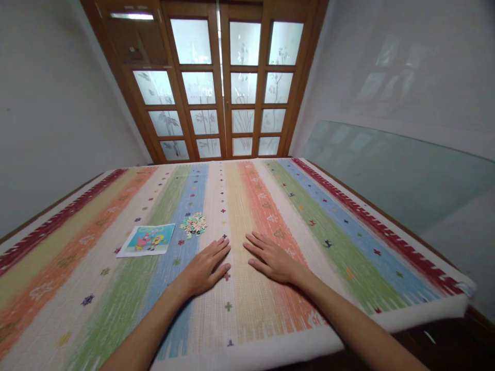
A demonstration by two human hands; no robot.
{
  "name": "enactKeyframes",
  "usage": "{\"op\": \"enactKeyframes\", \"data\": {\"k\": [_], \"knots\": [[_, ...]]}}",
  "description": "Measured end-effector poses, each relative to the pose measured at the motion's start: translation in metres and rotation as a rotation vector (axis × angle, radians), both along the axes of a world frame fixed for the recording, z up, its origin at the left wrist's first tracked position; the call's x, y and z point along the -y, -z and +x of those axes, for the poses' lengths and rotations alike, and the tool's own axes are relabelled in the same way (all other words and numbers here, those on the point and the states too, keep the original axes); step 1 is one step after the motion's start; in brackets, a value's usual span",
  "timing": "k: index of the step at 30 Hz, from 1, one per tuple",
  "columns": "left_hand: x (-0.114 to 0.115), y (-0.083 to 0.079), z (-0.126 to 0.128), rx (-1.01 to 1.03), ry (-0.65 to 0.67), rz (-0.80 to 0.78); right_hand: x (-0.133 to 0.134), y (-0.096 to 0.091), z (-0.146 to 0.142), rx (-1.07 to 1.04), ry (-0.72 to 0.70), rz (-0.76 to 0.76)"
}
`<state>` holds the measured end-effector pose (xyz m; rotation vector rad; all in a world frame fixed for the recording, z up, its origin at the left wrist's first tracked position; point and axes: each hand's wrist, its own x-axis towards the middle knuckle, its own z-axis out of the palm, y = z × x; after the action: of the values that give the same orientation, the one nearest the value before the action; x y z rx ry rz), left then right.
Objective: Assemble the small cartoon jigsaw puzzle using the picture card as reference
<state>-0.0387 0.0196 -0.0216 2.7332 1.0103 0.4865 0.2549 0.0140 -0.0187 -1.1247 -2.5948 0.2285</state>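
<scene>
My left hand (207,265) lies flat on the striped tablecloth (247,304), palm down, fingers stretched out and holding nothing. Beside it, my right hand (273,257) rests the same way on the yellow and orange stripes, its fingers slightly apart. A strip of cloth separates the two hands. Just beyond my left fingertips is a loose heap of small jigsaw puzzle pieces (194,225), some beige, some teal. Left of the heap lies a picture card (147,240) showing a pink starfish and a yellow sponge cartoon figure on a blue-green background.
Wooden doors with frosted glass panes (195,87) stand past the table's far edge. A large greenish glass sheet (386,170) leans against the right wall. Pale walls flank both sides, and the cloth hangs over the near edge.
</scene>
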Motion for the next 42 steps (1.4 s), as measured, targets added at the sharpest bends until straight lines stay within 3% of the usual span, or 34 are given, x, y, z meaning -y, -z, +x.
{"op": "enactKeyframes", "data": {"k": [33, 42], "knots": [[0.005, 0.001, -0.004, -0.031, 0.02, 0.08, 0.005, -0.004, 0.001, 0.016, -0.011, -0.038], [0.005, 0.0, -0.003, -0.068, 0.015, 0.041, 0.006, -0.01, -0.001, 0.061, -0.005, -0.075]]}}
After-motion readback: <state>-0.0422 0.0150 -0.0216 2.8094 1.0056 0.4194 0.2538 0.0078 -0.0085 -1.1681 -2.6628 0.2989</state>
